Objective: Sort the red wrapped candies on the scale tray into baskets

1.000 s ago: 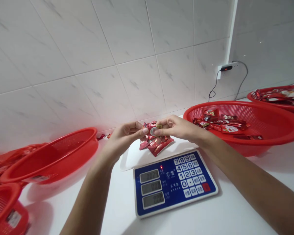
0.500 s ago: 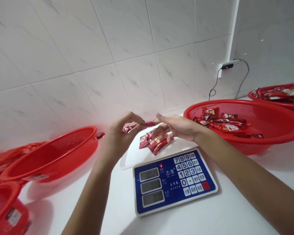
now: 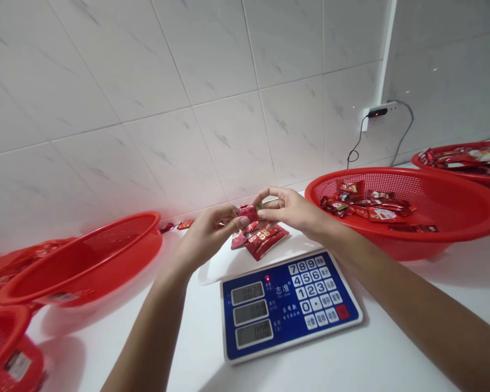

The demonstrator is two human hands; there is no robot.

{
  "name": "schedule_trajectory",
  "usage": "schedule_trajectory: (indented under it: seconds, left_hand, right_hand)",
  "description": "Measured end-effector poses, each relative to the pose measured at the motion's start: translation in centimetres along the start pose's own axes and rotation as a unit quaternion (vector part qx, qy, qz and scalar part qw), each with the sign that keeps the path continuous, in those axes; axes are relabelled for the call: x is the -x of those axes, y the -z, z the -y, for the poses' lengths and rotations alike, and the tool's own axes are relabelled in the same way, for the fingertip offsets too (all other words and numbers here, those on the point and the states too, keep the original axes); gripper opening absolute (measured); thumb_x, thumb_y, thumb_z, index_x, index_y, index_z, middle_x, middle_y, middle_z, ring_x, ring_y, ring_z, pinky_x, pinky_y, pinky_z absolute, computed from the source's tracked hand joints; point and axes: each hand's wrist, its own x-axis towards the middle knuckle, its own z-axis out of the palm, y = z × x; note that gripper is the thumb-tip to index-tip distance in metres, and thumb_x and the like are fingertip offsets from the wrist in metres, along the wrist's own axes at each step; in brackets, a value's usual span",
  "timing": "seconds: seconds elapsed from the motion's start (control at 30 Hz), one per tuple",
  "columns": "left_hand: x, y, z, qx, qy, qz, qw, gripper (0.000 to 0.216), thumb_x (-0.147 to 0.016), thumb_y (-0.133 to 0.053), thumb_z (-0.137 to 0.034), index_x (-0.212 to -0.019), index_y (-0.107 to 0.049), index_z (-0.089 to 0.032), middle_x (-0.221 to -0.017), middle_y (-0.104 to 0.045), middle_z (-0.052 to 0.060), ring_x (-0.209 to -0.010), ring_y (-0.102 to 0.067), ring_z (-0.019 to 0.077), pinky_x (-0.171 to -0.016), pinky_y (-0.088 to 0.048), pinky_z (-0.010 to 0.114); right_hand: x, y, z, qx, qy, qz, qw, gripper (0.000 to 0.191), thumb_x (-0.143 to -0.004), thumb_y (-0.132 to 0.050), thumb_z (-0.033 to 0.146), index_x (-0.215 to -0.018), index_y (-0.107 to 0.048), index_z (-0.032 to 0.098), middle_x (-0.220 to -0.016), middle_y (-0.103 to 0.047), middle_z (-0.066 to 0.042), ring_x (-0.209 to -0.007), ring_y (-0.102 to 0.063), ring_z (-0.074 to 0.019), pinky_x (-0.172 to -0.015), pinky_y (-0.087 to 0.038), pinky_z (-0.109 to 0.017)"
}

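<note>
My left hand [image 3: 207,234] and my right hand [image 3: 291,209] meet above the white pan of a blue-faced scale [image 3: 288,302]. Both pinch the same small red candy packet [image 3: 249,213], one at each end. Under the hands a small heap of red packets [image 3: 261,239] lies on the scale's pan [image 3: 222,261]. The fingers of both hands are closed on the held packet.
A wide red basket [image 3: 408,209] holding several red packets stands at the right, another [image 3: 461,160] behind it. Red baskets [image 3: 81,261] stand at the left, with smaller ones [image 3: 4,343] at the bottom left. A loose packet [image 3: 185,224] lies by the tiled wall. A charger [image 3: 376,113] hangs from a socket.
Half a second ago my hands were apart and opening, with a packet stretched between them; now they have come back together, pinching one red packet above the heap.
</note>
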Motion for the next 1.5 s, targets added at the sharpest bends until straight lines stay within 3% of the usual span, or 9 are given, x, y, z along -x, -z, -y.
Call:
schedule_trajectory:
  seconds: [0.3, 0.5, 0.9, 1.0, 1.1, 1.2, 1.27, 1.4, 1.5]
  left_hand:
    - [-0.1, -0.1, 0.2, 0.023, -0.001, 0.029, 0.999, 0.035, -0.085, -0.062, -0.052, -0.080, -0.069, -0.017, -0.081, -0.072, 0.008, -0.078, -0.066, 0.0243, -0.076, -0.053, 0.038]
    - [-0.1, 0.8, 1.0, -0.030, 0.011, 0.057, 0.998, 0.047, -0.088, -0.054, -0.060, -0.075, -0.072, -0.018, -0.081, -0.075, 0.010, -0.080, -0.067, 0.0259, -0.078, -0.052, 0.038]
    - [-0.2, 0.2, 0.7, 0.022, 0.012, -0.022, 0.999, 0.031, -0.078, -0.071, -0.048, -0.083, -0.071, -0.017, -0.083, -0.074, 0.008, -0.081, -0.069, 0.0242, -0.073, -0.051, 0.035]
    - [0.0, 0.1, 0.3, -0.002, 0.004, -0.049, 0.999, 0.027, -0.080, -0.069, -0.044, -0.085, -0.071, -0.017, -0.084, -0.075, 0.008, -0.081, -0.070, 0.0250, -0.074, -0.051, 0.036]
    - [0.2, -0.2, -0.5, -0.054, -0.003, -0.089, 0.995, 0.023, -0.082, -0.066, -0.041, -0.084, -0.071, -0.018, -0.083, -0.076, 0.007, -0.081, -0.071, 0.0252, -0.074, -0.050, 0.035]
    - [0.3, -0.6, -1.3, -0.089, -0.030, -0.113, 0.989, 0.017, -0.084, -0.063, -0.035, -0.084, -0.071, -0.020, -0.080, -0.076, 0.004, -0.080, -0.071, 0.0234, -0.075, -0.050, 0.034]
    - [0.4, -0.8, -1.4, -0.095, -0.054, -0.125, 0.986, 0.014, -0.084, -0.063, -0.033, -0.086, -0.071, -0.021, -0.082, -0.076, 0.003, -0.081, -0.070, 0.0225, -0.077, -0.050, 0.033]
    - [0.2, -0.9, -0.9, 0.017, -0.043, -0.114, 0.992, 0.033, -0.088, -0.062, -0.049, -0.103, -0.071, -0.021, -0.100, -0.076, 0.007, -0.098, -0.069, 0.0234, -0.088, -0.050, 0.034]
    - [-0.1, -1.1, -0.3, 0.098, 0.013, -0.063, 0.993, 0.055, -0.085, -0.056, -0.068, -0.099, -0.069, -0.016, -0.093, -0.075, 0.011, -0.089, -0.069, 0.0237, -0.081, -0.053, 0.034]
  right_hand:
    - [-0.5, 0.5, -0.5, -0.004, -0.007, 0.019, 1.000, 0.019, -0.085, -0.061, -0.002, -0.085, -0.056, 0.016, -0.064, -0.068, 0.002, -0.058, -0.066, -0.0089, -0.061, -0.053, -0.020]
    - [-0.7, 0.9, -0.7, 0.045, -0.007, 0.002, 0.999, 0.019, -0.086, -0.057, -0.001, -0.086, -0.058, 0.017, -0.062, -0.065, 0.002, -0.060, -0.068, -0.0115, -0.061, -0.053, -0.022]
    - [-0.1, 0.2, 0.1, 0.019, -0.011, 0.004, 1.000, 0.023, -0.086, -0.050, -0.004, -0.089, -0.059, 0.017, -0.074, -0.069, -0.002, -0.067, -0.069, -0.0117, -0.073, -0.057, -0.026]
    - [-0.1, 0.1, -0.1, 0.013, -0.002, 0.005, 1.000, 0.016, -0.087, -0.059, 0.004, -0.098, -0.059, 0.017, -0.081, -0.071, -0.003, -0.071, -0.070, -0.0124, -0.075, -0.058, -0.026]
    - [-0.4, 0.5, -0.7, 0.029, -0.016, 0.015, 0.999, 0.034, -0.085, -0.074, 0.027, -0.111, -0.054, 0.017, -0.084, -0.072, -0.004, -0.070, -0.071, -0.0143, -0.067, -0.058, -0.025]
    - [-0.8, 0.9, -1.3, 0.057, -0.030, 0.077, 0.995, 0.043, -0.085, -0.069, 0.055, -0.097, -0.061, 0.014, -0.071, -0.069, -0.005, -0.059, -0.066, -0.0118, -0.053, -0.051, -0.020]
    - [-0.8, 1.0, -1.3, 0.045, -0.025, 0.098, 0.994, 0.046, -0.087, -0.065, 0.059, -0.085, -0.063, 0.013, -0.066, -0.066, -0.003, -0.054, -0.061, -0.0085, -0.049, -0.046, -0.018]
    - [-0.6, 0.6, -0.7, 0.015, 0.001, 0.030, 0.999, 0.033, -0.086, -0.073, 0.043, -0.078, -0.062, 0.013, -0.070, -0.062, -0.001, -0.055, -0.055, -0.0057, -0.051, -0.044, -0.018]
    - [-0.6, 0.0, -0.7, 0.046, 0.015, 0.001, 0.999, 0.024, -0.088, -0.072, 0.033, -0.080, -0.059, 0.014, -0.070, -0.059, 0.000, -0.055, -0.051, -0.0065, -0.049, -0.039, -0.020]
